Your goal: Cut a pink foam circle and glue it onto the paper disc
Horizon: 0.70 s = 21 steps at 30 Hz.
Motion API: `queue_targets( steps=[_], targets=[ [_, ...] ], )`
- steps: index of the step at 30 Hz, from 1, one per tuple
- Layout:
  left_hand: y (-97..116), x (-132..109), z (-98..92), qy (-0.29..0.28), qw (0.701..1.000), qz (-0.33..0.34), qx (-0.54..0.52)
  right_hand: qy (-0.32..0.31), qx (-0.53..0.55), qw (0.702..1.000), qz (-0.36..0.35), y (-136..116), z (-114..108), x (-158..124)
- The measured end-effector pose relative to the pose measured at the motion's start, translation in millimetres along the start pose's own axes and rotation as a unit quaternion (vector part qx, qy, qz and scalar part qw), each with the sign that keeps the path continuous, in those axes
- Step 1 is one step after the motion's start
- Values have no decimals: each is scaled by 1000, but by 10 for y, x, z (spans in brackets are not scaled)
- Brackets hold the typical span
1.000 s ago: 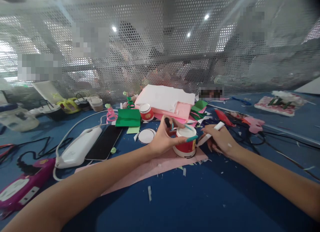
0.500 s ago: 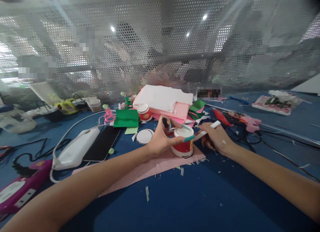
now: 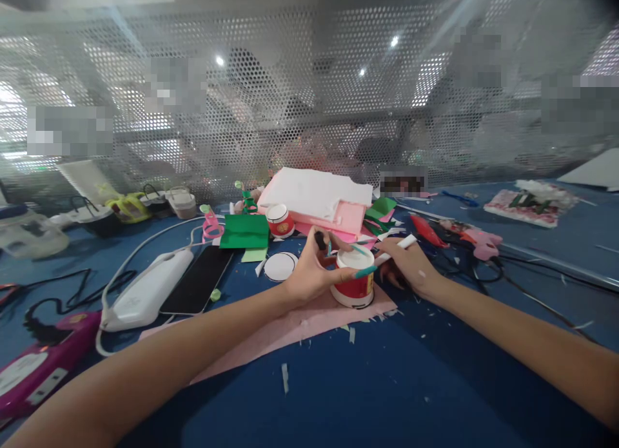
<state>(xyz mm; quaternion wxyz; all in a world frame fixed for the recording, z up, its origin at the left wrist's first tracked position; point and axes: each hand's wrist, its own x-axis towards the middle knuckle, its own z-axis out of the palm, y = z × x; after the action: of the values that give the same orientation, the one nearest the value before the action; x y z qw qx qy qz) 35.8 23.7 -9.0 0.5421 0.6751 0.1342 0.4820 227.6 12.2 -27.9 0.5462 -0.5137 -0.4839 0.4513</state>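
Observation:
My left hand (image 3: 312, 267) grips a red and white paper cup (image 3: 355, 288), thumb along its near side and fingers over the far side. The cup stands wide end down on a pink sheet (image 3: 271, 335). A small black piece (image 3: 320, 240), like a pen cap, shows between the fingers of this hand. A white marker (image 3: 397, 248) is held in my right hand (image 3: 411, 267) like a pen, its front end at the cup's right side. Whether the tip touches the cup I cannot tell. A white paper disc (image 3: 280, 266) with a dark outline lies left of the cup.
Behind stand a second red cup (image 3: 280, 221) and a pink-and-white stack (image 3: 314, 193). Green card (image 3: 244, 231), a phone (image 3: 198, 280), a white power bank (image 3: 149, 290) and a purple power strip (image 3: 43, 364) lie left. A pink glue gun (image 3: 483, 242) with cables lies right.
My right hand and the marker have moved slightly left, closer to the cup. My left hand still holds the cup in nearly the same place.

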Motion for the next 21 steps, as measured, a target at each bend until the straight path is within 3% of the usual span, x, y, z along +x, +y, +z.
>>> queue_targets(
  steps=[11, 21],
  targets=[
    [50, 5, -47, -15, 998, -6, 62, -61, -6, 998, 23, -76, 128, 156],
    [80, 0, -68, -26, 995, -12, 98, -131, -15, 990, 54, 86, 164, 492]
  ],
)
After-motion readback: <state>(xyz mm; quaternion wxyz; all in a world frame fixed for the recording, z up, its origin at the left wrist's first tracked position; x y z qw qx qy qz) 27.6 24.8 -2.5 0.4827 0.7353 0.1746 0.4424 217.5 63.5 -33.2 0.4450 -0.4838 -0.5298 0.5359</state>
